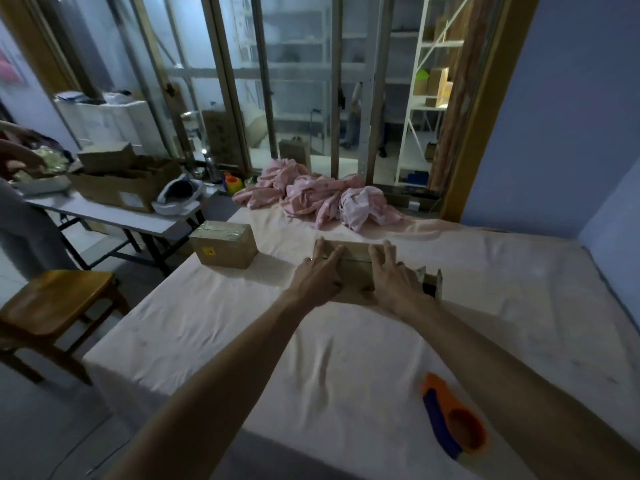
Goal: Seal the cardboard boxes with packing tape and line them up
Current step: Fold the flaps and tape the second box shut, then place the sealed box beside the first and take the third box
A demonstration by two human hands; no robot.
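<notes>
On my monitor both grips are down on one cardboard box [355,268] in the middle of the bed [214,323]. The left grip [318,282] lies with its fingers straight and spread across the left part of the box top. The right grip [398,285] lies the same way on the right part, and neither curls round anything (the thumbs seem to sit low on the near face). A second box [224,245], with tape shining across its top, stands apart to the left near the bed's edge. An orange and blue tape dispenser [453,415] lies on the sheet close to me, beside the right forearm. Crumpled pink cloth [318,199] is heaped at the far end, and a counter [104,213] off to the left carries open cartons [121,188].
</notes>
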